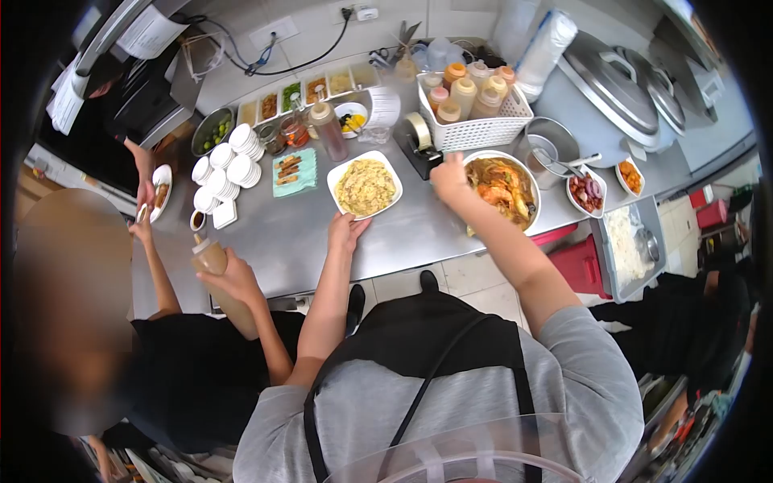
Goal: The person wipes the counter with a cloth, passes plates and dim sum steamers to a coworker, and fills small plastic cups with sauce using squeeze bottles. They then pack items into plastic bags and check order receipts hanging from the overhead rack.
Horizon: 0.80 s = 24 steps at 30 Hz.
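My left hand (346, 233) grips the near rim of a square white plate (334, 201) that holds yellow fried rice or chopped noodles (366, 185). My right hand (448, 179) is closed between a black tape dispenser (415, 149) with a pale roll and a round white bowl (535, 181). What its fingers hold, if anything, is hidden. In the bowl lies an orange seafood dish (501, 189), and my right forearm passes over its near left side. A tall sauce bottle (326, 130) stands just behind the plate.
A white basket (483, 133) of sauce bottles stands behind the bowl. To the left are stacked small white dishes (241, 171) and a green napkin (295, 173) with rolls. A co-worker's hand (233, 278) holds a squeeze bottle (211, 256). A metal pot (555, 141) and small bowls (586, 193) sit right.
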### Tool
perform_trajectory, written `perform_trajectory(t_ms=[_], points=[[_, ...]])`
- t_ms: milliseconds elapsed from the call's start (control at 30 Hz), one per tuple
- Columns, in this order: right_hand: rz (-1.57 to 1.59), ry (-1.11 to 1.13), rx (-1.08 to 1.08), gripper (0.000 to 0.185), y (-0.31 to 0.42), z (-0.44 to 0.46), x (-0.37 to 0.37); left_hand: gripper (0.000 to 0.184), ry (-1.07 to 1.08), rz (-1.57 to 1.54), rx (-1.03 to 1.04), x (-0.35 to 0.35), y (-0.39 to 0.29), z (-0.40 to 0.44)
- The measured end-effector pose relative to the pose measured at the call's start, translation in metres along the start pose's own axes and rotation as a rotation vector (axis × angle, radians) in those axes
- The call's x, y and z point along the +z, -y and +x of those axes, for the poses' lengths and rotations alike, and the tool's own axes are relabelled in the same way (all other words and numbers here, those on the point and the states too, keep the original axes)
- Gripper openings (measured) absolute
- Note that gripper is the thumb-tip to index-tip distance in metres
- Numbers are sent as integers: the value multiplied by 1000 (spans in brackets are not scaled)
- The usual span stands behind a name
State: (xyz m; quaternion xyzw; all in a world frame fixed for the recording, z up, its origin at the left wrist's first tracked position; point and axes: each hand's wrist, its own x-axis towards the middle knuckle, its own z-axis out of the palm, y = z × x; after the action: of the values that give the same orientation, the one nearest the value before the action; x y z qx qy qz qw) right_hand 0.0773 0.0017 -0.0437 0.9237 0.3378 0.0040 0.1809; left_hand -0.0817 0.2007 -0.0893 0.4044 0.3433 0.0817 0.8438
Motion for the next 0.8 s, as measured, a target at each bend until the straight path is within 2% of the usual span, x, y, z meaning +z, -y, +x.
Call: perform_trajectory(t_ms=[167, 300, 367, 433, 467, 533, 600, 700, 733, 800], points=[[4, -93, -83, 20, 31, -13, 13, 36, -8, 46, 40, -13, -5, -6], [164, -131, -92, 19, 37, -16, 0, 36, -46, 39, 98, -25, -9, -8], [255, -127, -96, 18, 39, -19, 1, 29, -70, -71, 118, -30, -4, -3], [315, -317, 47, 18, 45, -18, 19, 28, -60, -79, 111, -35, 0, -11], [244, -321, 68, 19, 48, -17, 31, 32, -112, -64, 73, -34, 2, -23], [375, -285, -8, 18, 55, -5, 49, 34, -160, 4, 27, -26, 17, -40], [713, -124, -219, 18, 45, -9, 29, 34, -141, 76, 0, -16, 41, -58], [1168, -239, -165, 18, 47, -12, 8, 30, 26, 251, -54, 20, 66, -71], [1370, -293, -165, 19, 33, -22, -7, 28, 63, 293, -72, 33, 73, -74], [1561, -397, -185, 19, 2, -34, -33, 26, 136, 364, -93, 48, 87, -76]])
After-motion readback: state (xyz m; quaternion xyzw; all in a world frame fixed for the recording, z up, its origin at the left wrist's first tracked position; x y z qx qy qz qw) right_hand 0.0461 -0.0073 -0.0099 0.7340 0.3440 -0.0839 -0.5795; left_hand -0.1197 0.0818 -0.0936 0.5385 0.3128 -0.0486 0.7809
